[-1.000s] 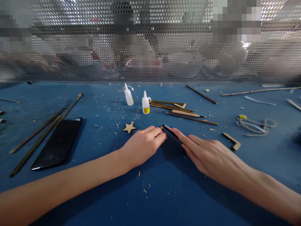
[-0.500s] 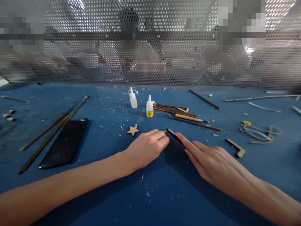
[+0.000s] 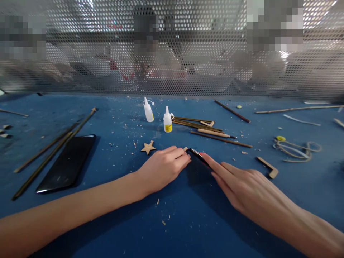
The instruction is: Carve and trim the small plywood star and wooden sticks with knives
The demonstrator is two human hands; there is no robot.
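Observation:
Near the middle of the blue table (image 3: 172,215), my left hand (image 3: 165,166) is closed on a small wooden piece (image 3: 185,148); only its light tip shows past the fingers. My right hand (image 3: 233,179) grips a slim dark cutting tool (image 3: 198,154), its index finger stretched along it. The tool's end lies close to the wooden piece; whether they touch is unclear. Just left of my left hand lies a wooden star (image 3: 148,147). Two white glue bottles, one farther left (image 3: 148,110) and one with a yellow label (image 3: 167,121), stand upright behind it.
A black phone (image 3: 67,163) and long brown sticks (image 3: 43,166) lie at left. More sticks (image 3: 197,125) and a craft knife (image 3: 214,133) lie behind my hands. At right are an L-shaped wooden piece (image 3: 268,167) and tangled string (image 3: 294,150). A perforated metal panel (image 3: 188,64) borders the back.
The view has shifted slightly, so most things appear a little farther left. A bit more of the wooden piece's tip shows beyond my left hand. Both hands keep their grips.

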